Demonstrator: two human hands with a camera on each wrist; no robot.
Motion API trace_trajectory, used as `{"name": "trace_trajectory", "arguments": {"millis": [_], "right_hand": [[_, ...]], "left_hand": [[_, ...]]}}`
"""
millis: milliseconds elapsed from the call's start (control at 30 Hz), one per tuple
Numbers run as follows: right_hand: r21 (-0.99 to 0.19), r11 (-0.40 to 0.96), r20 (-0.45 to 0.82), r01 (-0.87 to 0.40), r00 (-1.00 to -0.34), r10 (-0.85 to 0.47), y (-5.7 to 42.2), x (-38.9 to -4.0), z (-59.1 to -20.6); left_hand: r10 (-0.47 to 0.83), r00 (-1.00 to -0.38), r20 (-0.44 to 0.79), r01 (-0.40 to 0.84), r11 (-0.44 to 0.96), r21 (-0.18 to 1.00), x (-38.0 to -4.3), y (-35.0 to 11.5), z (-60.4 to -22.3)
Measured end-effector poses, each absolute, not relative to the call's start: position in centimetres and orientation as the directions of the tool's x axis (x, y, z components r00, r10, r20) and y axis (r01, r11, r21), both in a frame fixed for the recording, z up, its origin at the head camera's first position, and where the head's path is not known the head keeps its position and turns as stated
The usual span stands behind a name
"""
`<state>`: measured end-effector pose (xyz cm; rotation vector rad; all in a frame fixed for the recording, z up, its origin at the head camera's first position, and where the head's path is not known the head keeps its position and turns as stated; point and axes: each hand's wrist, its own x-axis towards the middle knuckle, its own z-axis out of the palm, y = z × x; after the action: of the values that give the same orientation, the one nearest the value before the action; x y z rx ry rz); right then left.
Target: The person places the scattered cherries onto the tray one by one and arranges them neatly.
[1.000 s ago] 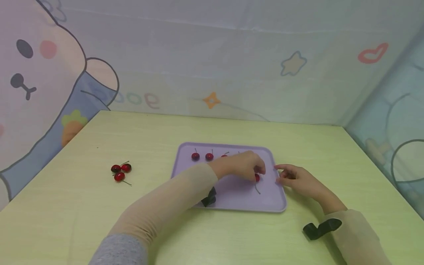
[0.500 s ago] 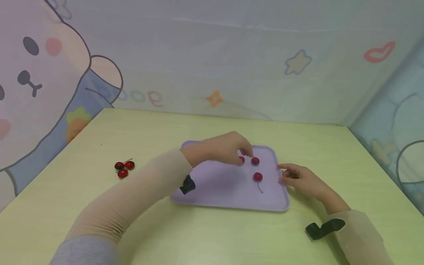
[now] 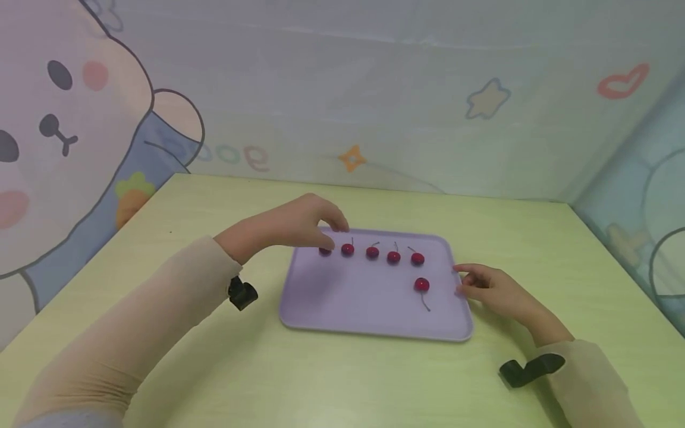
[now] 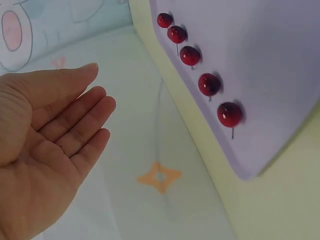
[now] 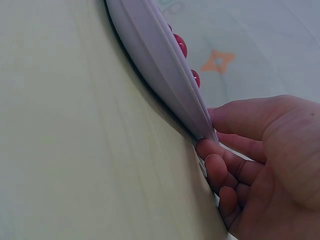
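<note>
- While the head view shows a table [image 3: 348, 380] carrying a shallow purple tray [image 3: 353, 303], a row of five cherries [image 3: 372, 252] lies inside the tray near its far rim, and a sixth cherry [image 3: 421, 285] lies nearer its right rim, stem toward the near side. The left hand [image 3: 299, 223] hovers at the tray's far left corner, thumb and fingers spread apart, holding nothing and partly covering the row's leftmost cherry. If that thumb dips or swings sideways, it could probably nudge this round fruit out of line or catch a stem.
- From the left wrist, the hand looks empty, fingers gently bent and parted from the thumb; all five cherries sit inside the tray's rim. Whether the sixth lies beyond this view's edge, I cannot tell.
- From the right wrist, the right hand [image 5: 280, 155] pinches the tray's rim between thumb and fingers, with two cherries clearly showing above that rim. A tug or lift here would likely tilt or slide the tray, and smooth, round cherries could roll.
</note>
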<state>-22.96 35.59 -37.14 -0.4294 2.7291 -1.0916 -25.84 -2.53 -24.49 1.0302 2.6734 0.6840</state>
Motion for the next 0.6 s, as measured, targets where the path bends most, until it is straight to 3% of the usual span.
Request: {"name": "trace_trajectory", "arguments": {"millis": [233, 600], "right_hand": [[-0.697, 0.688, -0.053, -0.2, -0.943, -0.328, 35.6, -23.0, -37.4], [-0.705, 0.68, -0.052, -0.203, -0.941, -0.335, 35.6, -22.9, -37.3]], "left_hand": [[0.627, -0.778, -0.029, 0.521, 0.671, 0.528, -25.2, -5.5, -25.0], [0.552, -0.834, -0.031, 0.465, 0.731, 0.5, -23.9, -9.5, -25.3]]}}
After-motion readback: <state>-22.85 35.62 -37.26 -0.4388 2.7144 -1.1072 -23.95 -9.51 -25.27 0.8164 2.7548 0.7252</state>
